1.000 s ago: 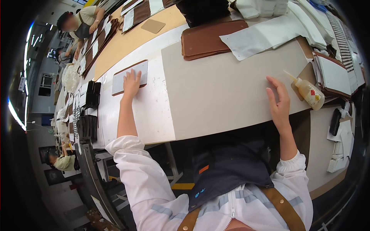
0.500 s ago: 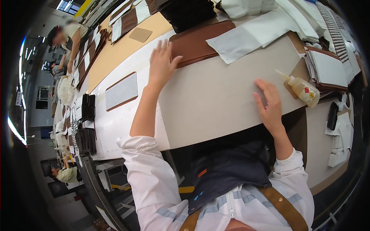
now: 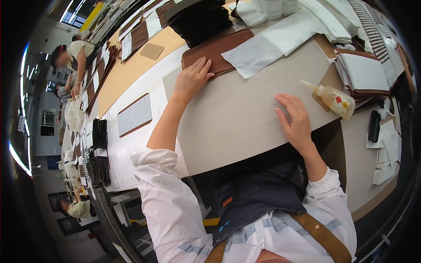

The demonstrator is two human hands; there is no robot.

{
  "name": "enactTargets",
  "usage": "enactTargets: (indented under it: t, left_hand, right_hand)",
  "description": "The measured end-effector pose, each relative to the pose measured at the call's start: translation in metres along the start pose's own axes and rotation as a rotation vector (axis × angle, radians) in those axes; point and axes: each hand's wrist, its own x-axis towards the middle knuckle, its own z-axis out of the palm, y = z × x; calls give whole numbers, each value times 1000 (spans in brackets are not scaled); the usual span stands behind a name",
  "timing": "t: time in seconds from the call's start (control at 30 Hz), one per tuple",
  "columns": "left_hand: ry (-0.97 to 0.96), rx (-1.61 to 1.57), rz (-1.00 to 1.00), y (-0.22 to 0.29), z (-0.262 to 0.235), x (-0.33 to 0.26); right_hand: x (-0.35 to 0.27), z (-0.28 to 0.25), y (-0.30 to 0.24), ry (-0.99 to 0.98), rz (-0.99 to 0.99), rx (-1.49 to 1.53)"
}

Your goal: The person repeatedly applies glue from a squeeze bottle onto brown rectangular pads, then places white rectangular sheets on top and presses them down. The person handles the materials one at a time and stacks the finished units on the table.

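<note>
My left hand (image 3: 192,82) lies with its fingers stretched out over the near left corner of a stack of brown leather pieces (image 3: 221,46). It touches the leather without gripping it. White sheets (image 3: 258,55) cover the stack's right part. My right hand (image 3: 294,120) is open and holds nothing, its fingers loosely curved over the grey board (image 3: 228,118) near the front edge. To the right of that hand a squeeze bottle (image 3: 337,101) of yellowish liquid lies tilted, its thin nozzle pointing left.
Black stacked pieces (image 3: 197,19) stand behind the leather. A grey plate with brown edges (image 3: 135,115) lies at left, and a tan rectangle (image 3: 152,51) is farther back. White-topped brown leather pieces (image 3: 364,72) are piled at right. Other people (image 3: 79,55) work at far left.
My left hand has come down onto the leather's near left corner, its fingers now flat on it. My right hand stays open over the board. The whole view has shifted slightly.
</note>
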Motion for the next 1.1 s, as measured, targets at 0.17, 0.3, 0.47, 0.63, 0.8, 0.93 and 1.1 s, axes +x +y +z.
enactTargets:
  t: [0.17,0.3,0.47,0.63,0.8,0.93,1.1]
  left_hand:
    - [-16,20,22,1,1,0]
    - [-24,101,66,5,0,0]
    - [-49,215,109,8,2,-1]
    - [-59,90,-5,10,-13,3]
    - [-125,18,-138,36,-58,1]
    - [-185,-21,-135,84,-93,-46]
    - [-147,-118,-227,118,-98,-84]
  right_hand:
    - [0,-1,-1,-5,3,0]
    - [0,0,-1,-3,-9,-5]
    - [-1,-1,-1,10,-14,-7]
    - [-1,-1,-1,10,-21,1]
    - [-3,-1,2,39,-13,22]
    - [-5,-1,5,128,31,89]
    - [5,5,-5,143,6,-81]
